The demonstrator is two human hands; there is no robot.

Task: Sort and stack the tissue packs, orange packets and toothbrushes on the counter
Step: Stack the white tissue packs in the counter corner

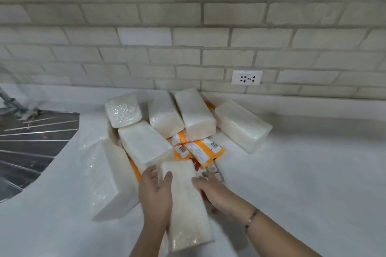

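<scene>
Both forearms reached forward. The left hand point(155, 194) clasped the tissue pack point(186, 206) along its left side, thumb over the top. The right hand point(215, 193) gripped its right side. The pack sat just nearer than the orange packets point(201, 150).

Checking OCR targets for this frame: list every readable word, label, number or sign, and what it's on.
Nothing reads legibly.
Orange packets: barcode labels and fine print, too small and blurred.
Wall socket: tiny marking at its top edge, unreadable.
Tissue packs: no print visible.
</scene>
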